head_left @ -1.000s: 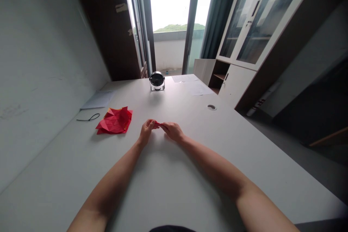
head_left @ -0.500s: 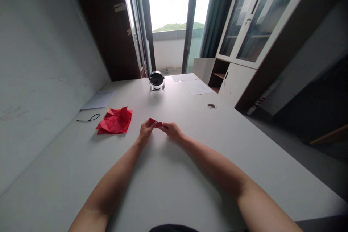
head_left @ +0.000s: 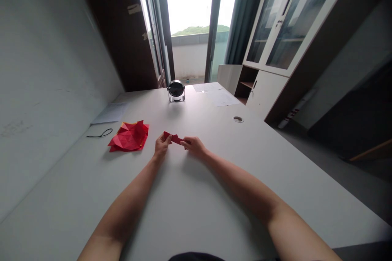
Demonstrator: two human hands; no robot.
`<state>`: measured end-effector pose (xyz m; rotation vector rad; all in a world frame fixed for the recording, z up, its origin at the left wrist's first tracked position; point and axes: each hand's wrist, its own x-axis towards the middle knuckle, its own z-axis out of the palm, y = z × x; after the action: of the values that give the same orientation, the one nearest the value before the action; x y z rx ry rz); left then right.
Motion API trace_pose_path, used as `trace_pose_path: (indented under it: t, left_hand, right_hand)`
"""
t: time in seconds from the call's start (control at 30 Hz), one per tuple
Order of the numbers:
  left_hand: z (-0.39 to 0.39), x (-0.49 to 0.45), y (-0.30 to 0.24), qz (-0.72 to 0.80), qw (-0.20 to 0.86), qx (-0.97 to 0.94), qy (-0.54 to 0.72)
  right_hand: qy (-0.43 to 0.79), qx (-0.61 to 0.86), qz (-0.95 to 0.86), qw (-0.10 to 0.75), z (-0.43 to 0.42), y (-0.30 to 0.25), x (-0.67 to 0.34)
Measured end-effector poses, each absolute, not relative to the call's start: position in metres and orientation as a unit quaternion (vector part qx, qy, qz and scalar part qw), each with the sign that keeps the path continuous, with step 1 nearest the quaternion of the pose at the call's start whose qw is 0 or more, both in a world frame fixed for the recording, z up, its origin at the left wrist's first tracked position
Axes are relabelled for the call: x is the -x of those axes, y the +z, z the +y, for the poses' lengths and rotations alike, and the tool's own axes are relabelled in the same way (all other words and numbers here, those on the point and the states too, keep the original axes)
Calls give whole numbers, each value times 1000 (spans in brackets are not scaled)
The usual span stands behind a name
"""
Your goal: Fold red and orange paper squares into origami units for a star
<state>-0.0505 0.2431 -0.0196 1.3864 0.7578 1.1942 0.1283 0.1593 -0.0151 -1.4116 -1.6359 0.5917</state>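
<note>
Both the left hand (head_left: 162,145) and the right hand (head_left: 193,146) hold one small red strip (head_left: 176,138), each pinching it at its own end between thumb and fingers. The strip lies in the narrow space between the two hands; its upper edge looks folded and has small peaks. Whether it touches the table (head_left: 211,195) below, I cannot tell.

To the left of the left hand, well within reach, rests a creased red paper piece (head_left: 130,135), and farther left, beyond it, a black tie (head_left: 105,132). Ahead of both hands stands a round device (head_left: 177,89).

I judge that the step in hand is shaping or opening the folds of the strip. The next move probably calls for light fingertips, both ends kept under control, and no strong pull, because thin paper could tear.
</note>
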Motion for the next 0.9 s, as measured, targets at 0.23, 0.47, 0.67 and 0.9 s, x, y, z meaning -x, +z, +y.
trace_pose_path:
  t: [0.23, 0.47, 0.67, 0.9]
  left_hand:
    - [238, 50, -17, 297, 563, -591, 495]
    - [240, 53, -18, 335, 508, -607, 511]
    - [241, 55, -19, 348, 501, -629, 482]
    - [240, 57, -16, 362, 469, -645, 483]
  right_hand:
    - [246, 576, -653, 426, 161, -17, -129]
    - [254, 568, -660, 420, 159, -12, -129]
    - [275, 567, -671, 390, 156, -2, -134]
    - [305, 552, -688, 358, 155, 5, -138]
